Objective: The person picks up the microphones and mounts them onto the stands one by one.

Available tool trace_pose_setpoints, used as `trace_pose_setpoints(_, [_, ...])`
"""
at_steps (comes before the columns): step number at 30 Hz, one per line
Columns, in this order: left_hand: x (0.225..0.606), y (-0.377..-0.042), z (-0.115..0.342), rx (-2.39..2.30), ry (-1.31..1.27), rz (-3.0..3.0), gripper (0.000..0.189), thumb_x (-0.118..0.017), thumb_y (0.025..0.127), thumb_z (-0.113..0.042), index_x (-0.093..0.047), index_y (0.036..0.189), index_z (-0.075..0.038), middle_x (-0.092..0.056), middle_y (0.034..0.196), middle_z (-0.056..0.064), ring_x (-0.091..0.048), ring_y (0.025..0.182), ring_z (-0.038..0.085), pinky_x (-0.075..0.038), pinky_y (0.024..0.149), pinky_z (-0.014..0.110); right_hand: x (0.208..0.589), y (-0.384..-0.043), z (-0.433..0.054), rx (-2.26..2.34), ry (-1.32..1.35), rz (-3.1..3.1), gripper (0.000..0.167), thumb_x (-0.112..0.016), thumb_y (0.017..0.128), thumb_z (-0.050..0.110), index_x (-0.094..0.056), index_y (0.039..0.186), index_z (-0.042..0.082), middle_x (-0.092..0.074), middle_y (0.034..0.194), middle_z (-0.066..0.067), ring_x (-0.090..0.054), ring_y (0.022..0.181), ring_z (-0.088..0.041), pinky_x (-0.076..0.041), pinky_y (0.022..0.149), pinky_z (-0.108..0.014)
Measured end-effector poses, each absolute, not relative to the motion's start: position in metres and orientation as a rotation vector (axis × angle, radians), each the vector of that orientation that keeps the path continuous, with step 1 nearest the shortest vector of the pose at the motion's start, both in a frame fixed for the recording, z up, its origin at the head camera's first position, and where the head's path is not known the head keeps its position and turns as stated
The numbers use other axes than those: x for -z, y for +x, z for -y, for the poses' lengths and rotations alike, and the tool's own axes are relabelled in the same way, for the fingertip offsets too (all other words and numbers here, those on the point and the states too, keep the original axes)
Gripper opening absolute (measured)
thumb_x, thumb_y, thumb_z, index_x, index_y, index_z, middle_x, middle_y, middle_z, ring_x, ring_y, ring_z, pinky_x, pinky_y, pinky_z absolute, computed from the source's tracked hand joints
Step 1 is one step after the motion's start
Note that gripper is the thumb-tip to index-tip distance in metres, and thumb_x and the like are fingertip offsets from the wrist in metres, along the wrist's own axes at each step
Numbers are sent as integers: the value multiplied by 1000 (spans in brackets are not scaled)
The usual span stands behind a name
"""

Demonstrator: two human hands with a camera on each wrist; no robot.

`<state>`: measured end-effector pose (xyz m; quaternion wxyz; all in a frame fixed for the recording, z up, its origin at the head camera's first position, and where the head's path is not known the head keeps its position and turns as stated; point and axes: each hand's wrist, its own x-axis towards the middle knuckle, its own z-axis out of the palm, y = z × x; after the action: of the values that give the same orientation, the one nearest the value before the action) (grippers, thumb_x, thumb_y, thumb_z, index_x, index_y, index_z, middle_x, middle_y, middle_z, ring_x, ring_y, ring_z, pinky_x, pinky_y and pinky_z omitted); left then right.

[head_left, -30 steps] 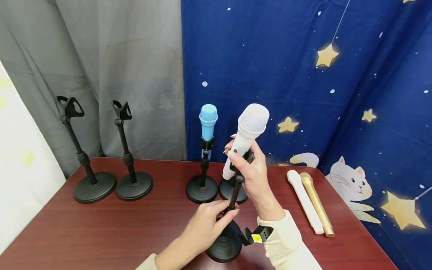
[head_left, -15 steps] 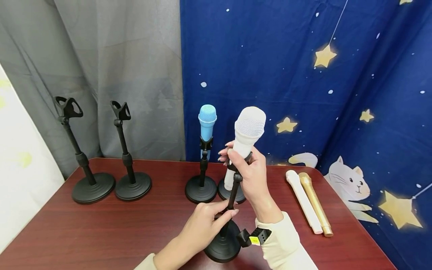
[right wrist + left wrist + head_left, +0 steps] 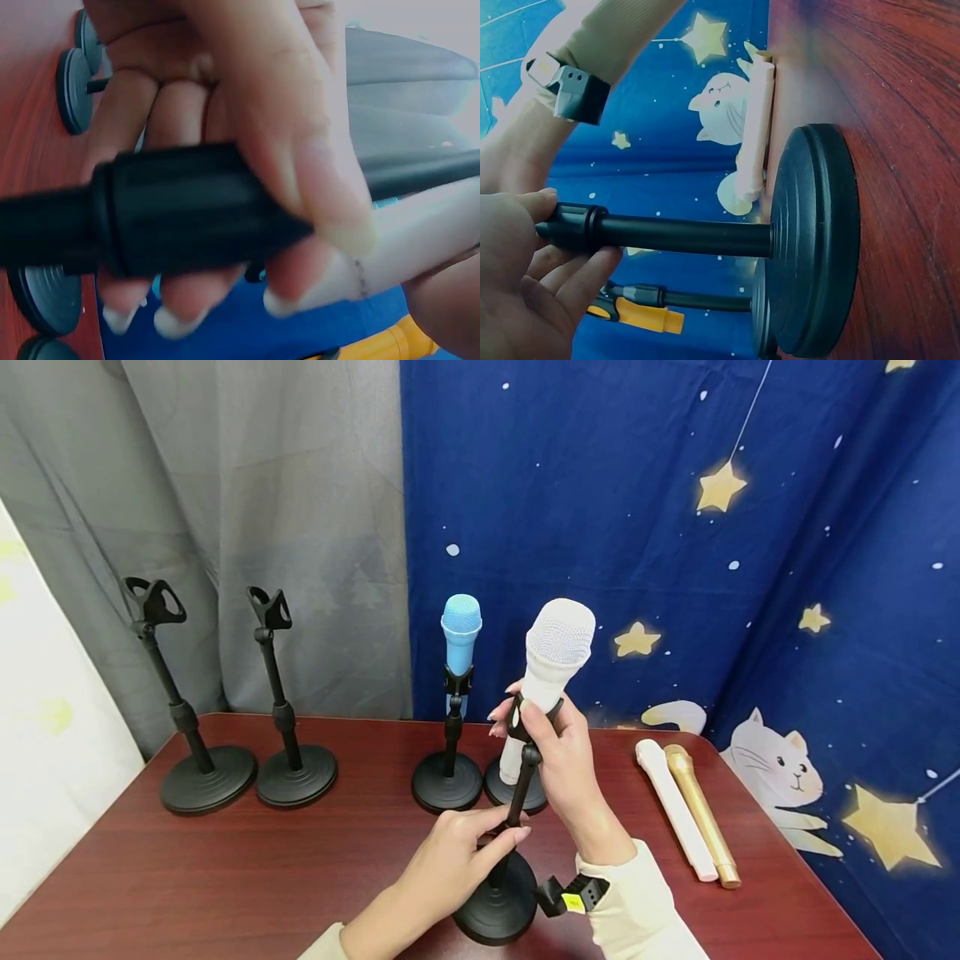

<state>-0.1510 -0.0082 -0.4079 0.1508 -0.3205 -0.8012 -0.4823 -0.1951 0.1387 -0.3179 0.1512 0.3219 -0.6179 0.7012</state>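
In the head view, my right hand (image 3: 566, 760) grips a white microphone (image 3: 551, 668) together with the black clip (image 3: 519, 718) atop a desk stand. The microphone leans, mesh head up and to the right, with the clip's arms about its body. My left hand (image 3: 457, 852) pinches the stand's pole low down; the left wrist view shows its thumb and fingers around the black collar (image 3: 574, 227). The stand's round base (image 3: 817, 240) is on the table. In the right wrist view, the left hand (image 3: 285, 112) covers part of the collar (image 3: 180, 210).
Behind stands a blue microphone (image 3: 461, 635) in its stand. Beside it another stand base (image 3: 528, 797) is partly hidden; the left wrist view shows an orange microphone (image 3: 652, 316) in a stand. Two stands with bare clips (image 3: 270, 610) are left; white (image 3: 675, 810) and gold microphones (image 3: 705, 818) lie right.
The white microphone has come down and a little more upright, its tail end now lower behind the clip. My right hand has shifted slightly with it; the left hand stays on the pole.
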Motion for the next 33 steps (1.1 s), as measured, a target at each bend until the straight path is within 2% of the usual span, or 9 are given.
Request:
trace_pose_setpoints(6, [408, -151, 9, 1402, -918, 2314, 23, -65, 99, -34, -75, 116, -22, -79, 96, -5, -73, 84, -1, -57, 72, 14, 321, -192, -150, -1939, 944, 1901, 29, -47, 105, 11, -52, 129, -5, -73, 107, 5, -73, 102, -15, -58, 95, -31])
trace_pose_setpoints(9, [407, -151, 9, 1411, -916, 2319, 23, -65, 99, -35, -75, 115, -23, -79, 96, -5, -73, 84, 0, -57, 72, 14, 325, -191, -157, -1907, 971, 1942, 35, -47, 105, 11, -50, 134, -8, -73, 115, 6, -71, 111, -16, -55, 102, -31])
trace_pose_setpoints(12, [407, -151, 9, 1425, -919, 2317, 22, -65, 99, -35, -75, 114, -23, -79, 97, -5, -73, 86, 1, -58, 73, 14, 328, -189, -163, -1855, 982, 1994, 37, -48, 105, 14, -52, 138, -4, -72, 121, 5, -69, 116, -14, -53, 102, -27])
trace_pose_setpoints(16, [407, -152, 10, 1439, -923, 2317, 22, -65, 99, -35, -75, 114, -24, -79, 98, -6, -73, 88, 2, -58, 75, 15, 331, -186, -172, -1736, 961, 2091, 40, -52, 104, 15, -52, 142, 2, -68, 131, -9, -65, 120, -10, -51, 101, -22])
trace_pose_setpoints(19, [407, -152, 10, 1442, -926, 2321, 21, -64, 99, -35, -75, 113, -24, -79, 98, -6, -73, 88, 1, -58, 75, 15, 331, -180, -178, -1643, 907, 2181, 44, -57, 101, 14, -51, 143, 2, -63, 135, -19, -62, 122, -4, -49, 103, -18])
trace_pose_setpoints(22, [407, -153, 10, 1445, -930, 2326, 20, -64, 99, -35, -75, 112, -24, -78, 98, -7, -73, 88, 1, -58, 75, 15, 333, -174, -184, -1583, 851, 2258, 46, -59, 100, 13, -50, 143, 1, -62, 135, -22, -61, 119, 1, -48, 104, -17])
trace_pose_setpoints(27, [407, -153, 11, 1469, -939, 2331, 21, -65, 99, -35, -75, 112, -22, -78, 99, -6, -74, 90, 1, -58, 77, 15, 338, -163, -195, -1537, 854, 2293, 49, -59, 99, 8, -48, 146, 0, -61, 137, -24, -62, 119, 1, -49, 103, -17])
trace_pose_setpoints(33, [406, -153, 11, 1485, -937, 2352, 24, -65, 99, -35, -74, 116, -22, -79, 101, -4, -74, 90, 3, -58, 77, 16, 348, -155, -205, -1405, 908, 2349, 55, -66, 95, 7, -51, 147, 15, -62, 141, -9, -63, 122, -7, -52, 103, -23])
